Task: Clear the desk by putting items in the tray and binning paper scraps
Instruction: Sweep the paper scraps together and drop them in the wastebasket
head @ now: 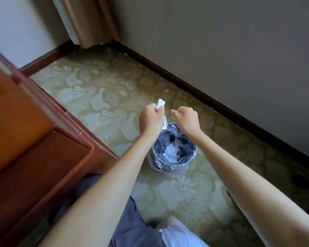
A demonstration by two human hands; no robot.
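A round bin [189,162] with a clear plastic liner stands on the carpet and holds white paper scraps [171,151] at its bottom. Both my hands hover above its far rim. My left hand [150,120] grips white paper scraps [160,103]; one strip hangs down from the fist toward the bin. My right hand [185,117] is just to the right, fingers curled, and no paper shows in it.
The reddish wooden desk [34,132] fills the left side, its corner close to the bin. A small white scrap [105,136] lies on the patterned green carpet near the desk. Walls with dark skirting [221,104] meet behind; a curtain [86,20] hangs in the corner.
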